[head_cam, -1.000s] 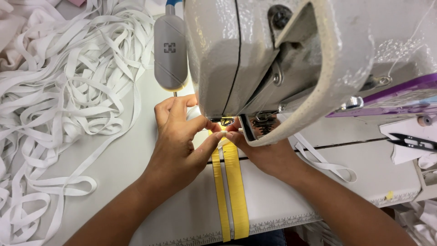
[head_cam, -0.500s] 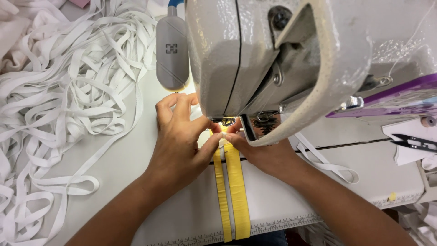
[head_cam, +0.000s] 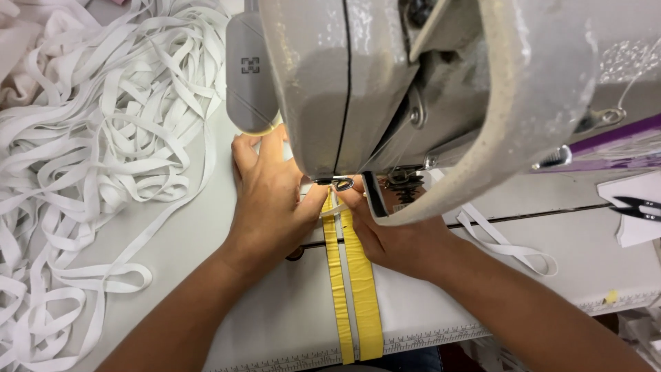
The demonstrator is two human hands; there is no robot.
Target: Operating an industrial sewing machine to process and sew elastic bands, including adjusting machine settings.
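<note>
Two yellow straps (head_cam: 351, 289) lie side by side on the white sewing table (head_cam: 206, 289), running from the front edge up under the head of a grey sewing machine (head_cam: 413, 89). My left hand (head_cam: 268, 200) rests flat on the table left of the straps, its thumb pressing their top end by the presser foot (head_cam: 342, 183). My right hand (head_cam: 392, 238) lies right of the straps, partly hidden by the machine, fingertips pinching the same end. A thin white band (head_cam: 330, 210) crosses the straps between my thumbs.
A big heap of loose white elastic tape (head_cam: 89, 158) covers the table's left side. A white tape loop (head_cam: 509, 248) lies to the right. Black thread snips (head_cam: 637, 207) sit on white paper at the far right edge. A printed ruler runs along the table's front edge.
Both hands and the yellow straps have stayed at the presser foot with only small finger shifts. The camera has dipped slightly, so the machine head fills more of the view.
</note>
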